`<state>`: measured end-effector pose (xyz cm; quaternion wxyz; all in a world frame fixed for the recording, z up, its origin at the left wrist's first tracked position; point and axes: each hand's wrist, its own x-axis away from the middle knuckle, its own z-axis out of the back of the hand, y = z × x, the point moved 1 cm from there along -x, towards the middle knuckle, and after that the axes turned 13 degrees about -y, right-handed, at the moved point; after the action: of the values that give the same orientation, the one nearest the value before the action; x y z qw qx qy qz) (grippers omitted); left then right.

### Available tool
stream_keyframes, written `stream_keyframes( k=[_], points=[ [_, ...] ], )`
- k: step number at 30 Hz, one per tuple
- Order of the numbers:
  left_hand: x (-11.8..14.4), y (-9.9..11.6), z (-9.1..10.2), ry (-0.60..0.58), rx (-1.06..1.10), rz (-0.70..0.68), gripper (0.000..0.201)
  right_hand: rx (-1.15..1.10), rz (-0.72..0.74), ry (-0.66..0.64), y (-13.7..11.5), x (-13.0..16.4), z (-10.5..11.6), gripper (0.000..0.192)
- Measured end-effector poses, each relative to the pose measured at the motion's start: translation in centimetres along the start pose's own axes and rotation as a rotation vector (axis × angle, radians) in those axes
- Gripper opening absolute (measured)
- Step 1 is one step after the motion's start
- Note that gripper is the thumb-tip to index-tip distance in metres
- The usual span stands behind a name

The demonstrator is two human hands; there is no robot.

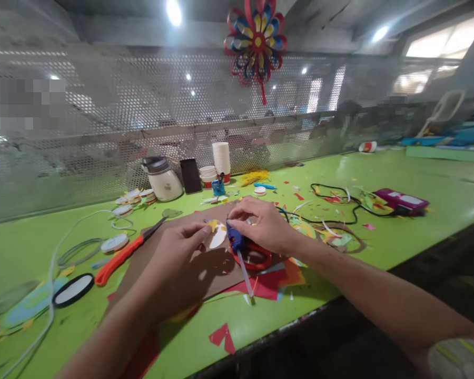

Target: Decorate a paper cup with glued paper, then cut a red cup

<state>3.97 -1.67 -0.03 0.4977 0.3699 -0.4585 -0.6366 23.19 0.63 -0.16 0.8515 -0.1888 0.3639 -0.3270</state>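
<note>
Near the middle of a brown board (142, 284), my left hand (177, 250) pinches a small white oval disc (218, 237) with yellow paper on it between thumb and fingers. Beside it, my right hand (260, 223) is closed at the front of a blue glue gun (236, 239), with the thumb against the gun's body. A clear glue stick (245, 273) juts from the gun's back end toward me. Red-handled scissors (266, 258) lie under the gun and hand, partly hidden. The gun's far tip and handle are mostly covered by my fingers.
An orange-handled knife (120, 260) and a black-rimmed oval (74, 289) lie left. A kettle (165, 181), phone (190, 176) and paper cups (221, 158) stand behind. Paper scraps (278, 279) surround the board. A black cord leads right to a purple box (401, 201).
</note>
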Motion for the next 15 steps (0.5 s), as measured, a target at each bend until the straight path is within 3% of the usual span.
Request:
stream_keyframes(
  k=[4, 10, 15],
  points=[
    [0.9, 1.1, -1.7, -0.068, -0.004, -0.008, 0.017, -0.026, -0.002, 0.007, 0.2, 0.0, -0.3, 0.008],
    [0.7, 1.3, -1.4, -0.072, -0.134, -0.007, 0.017, -0.081, -0.056, -0.047, -0.1, -0.1, -0.3, 0.010],
    [1.2, 1.6, -2.0, -0.034, -0.017, -0.004, 0.016, -0.091, -0.092, -0.065, 0.0, -0.1, -0.5, 0.010]
  ],
)
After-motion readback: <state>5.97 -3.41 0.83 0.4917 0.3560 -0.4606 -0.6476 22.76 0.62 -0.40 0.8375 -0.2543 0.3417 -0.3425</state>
